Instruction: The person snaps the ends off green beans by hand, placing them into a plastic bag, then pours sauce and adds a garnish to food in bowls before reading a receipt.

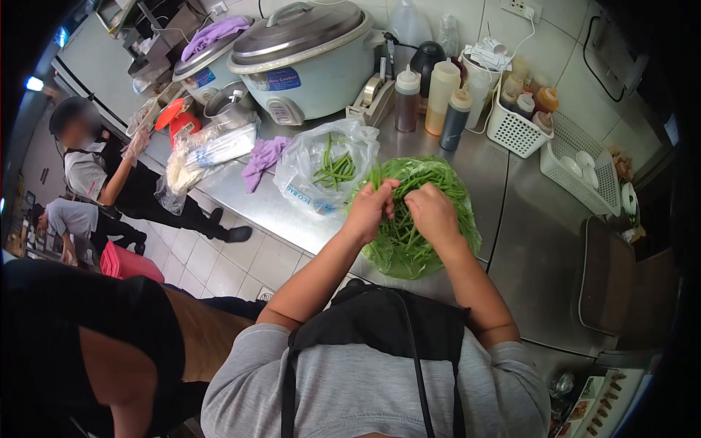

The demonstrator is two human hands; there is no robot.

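Left hand (374,208) is closed around a few slim green bean pods (375,177), tips poking up past the grip; the right hand (432,212) is narrowed into a pinch just beside it, but its back faces the camera, so I cannot tell what it holds. Beneath both, a crumpled, bright-green translucent plastic bag (416,271) lies open, heaped with long, thin green beans (445,182). It rests near the close edge of the grey stainless-steel counter (533,197) — a wrist catching the slack plastic could drag it, and loose beans might slide off. With the two hands so close together, a brittle pod could also snap unevenly or spring away if bent too hard.

Beyond the left hand, a clear, crinkled plastic bag with blue lettering (292,164) holds a small pile of shorter green pieces (337,174). Its soft rim could fold over them if brushed. A rumpled lilac cloth (264,157) lies just beside it, and might shed lint if pushed in.

Farther back, a dark-filled plastic squeeze bottle (456,120) stands upright behind the green heap — a careless reach could topple it. Behind that stands a big pale-blue rice cooker (321,73) with a metal lid.
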